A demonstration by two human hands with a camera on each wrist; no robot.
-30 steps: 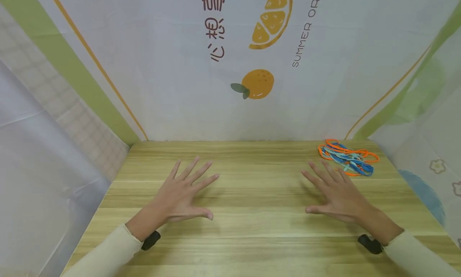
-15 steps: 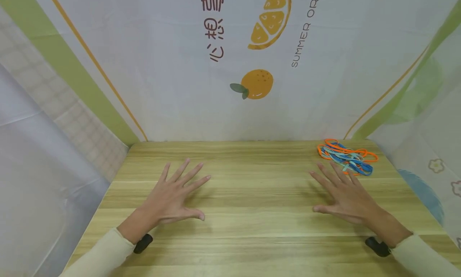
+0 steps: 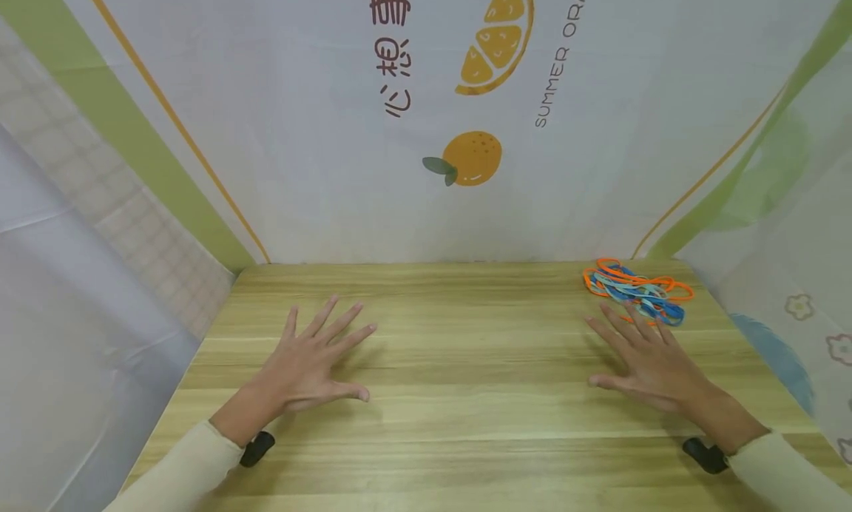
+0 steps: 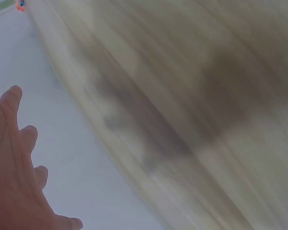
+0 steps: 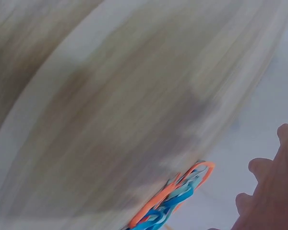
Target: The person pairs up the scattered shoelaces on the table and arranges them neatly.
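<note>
My left hand [image 3: 308, 369] hovers over the left half of the wooden table with its fingers spread and nothing in it. On the other side, my right hand [image 3: 652, 365] is likewise spread and holds nothing. Just past its fingertips lies a tangled bundle of flat cords [image 3: 639, 290] in orange, blue and pale mint. In the head view those fingertips overlap the near edge of the bundle. The right wrist view shows the cords [image 5: 168, 201] low in the picture, with part of the right hand [image 5: 273, 191] at the right edge. Part of the left hand [image 4: 14, 172] shows in the left wrist view.
The light wood-grain table [image 3: 466, 423] reaches back to a white hanging cloth [image 3: 319, 186] printed with oranges and lettering. More pale cloth [image 3: 73, 334] hangs along the left side, and a flower-printed cloth [image 3: 785, 275] along the right. Each wrist wears a black device [image 3: 257, 448].
Both hands have drifted apart, the left one leftward and the right one rightward, fingers still spread. The cords stay in place on the table; the head view has shifted slightly.
</note>
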